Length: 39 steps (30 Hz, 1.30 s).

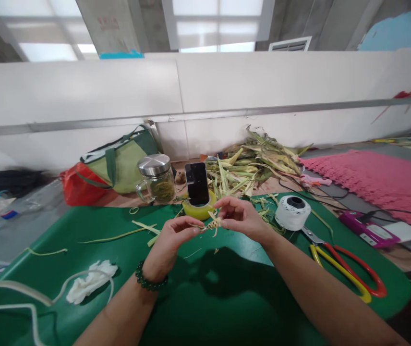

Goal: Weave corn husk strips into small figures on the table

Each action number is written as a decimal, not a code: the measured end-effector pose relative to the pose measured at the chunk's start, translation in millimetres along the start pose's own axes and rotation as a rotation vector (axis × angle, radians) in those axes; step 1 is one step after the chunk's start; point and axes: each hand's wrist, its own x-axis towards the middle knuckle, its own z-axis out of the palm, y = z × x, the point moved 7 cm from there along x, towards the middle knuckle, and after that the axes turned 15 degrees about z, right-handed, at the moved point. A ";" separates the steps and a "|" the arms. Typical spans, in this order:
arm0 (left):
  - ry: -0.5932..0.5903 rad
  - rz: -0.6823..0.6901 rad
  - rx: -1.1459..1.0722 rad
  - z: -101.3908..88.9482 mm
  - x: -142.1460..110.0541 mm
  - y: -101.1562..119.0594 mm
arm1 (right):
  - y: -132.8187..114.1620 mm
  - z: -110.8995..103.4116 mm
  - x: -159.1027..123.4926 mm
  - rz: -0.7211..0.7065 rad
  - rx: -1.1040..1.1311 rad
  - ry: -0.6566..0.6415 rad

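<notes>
Above a smooth green desk (184,298), near its far edge, left hand (172,239) and right hand (243,219) pinched a slim, pale-yellow plant-fibre piece (213,224). Light, even tension probably suited it.

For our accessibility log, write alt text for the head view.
A person's left hand and right hand hold a small, pale-yellow husk-like piece above a green tabletop. Beyond them are a propped phone, a glass mug and piled husks; a white spool and scissors are at right.
</notes>
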 end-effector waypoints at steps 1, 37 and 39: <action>-0.013 -0.013 -0.001 0.8 -0.3 -0.2 | -1.0 -0.5 -0.2 -0.008 -0.005 -0.001; -0.177 -0.005 0.016 21.3 -4.5 -7.3 | -0.9 9.7 -0.7 -0.029 -0.133 -0.020; -0.177 0.002 0.017 21.4 -4.5 -7.0 | 0.1 9.5 0.2 -0.022 -0.120 -0.017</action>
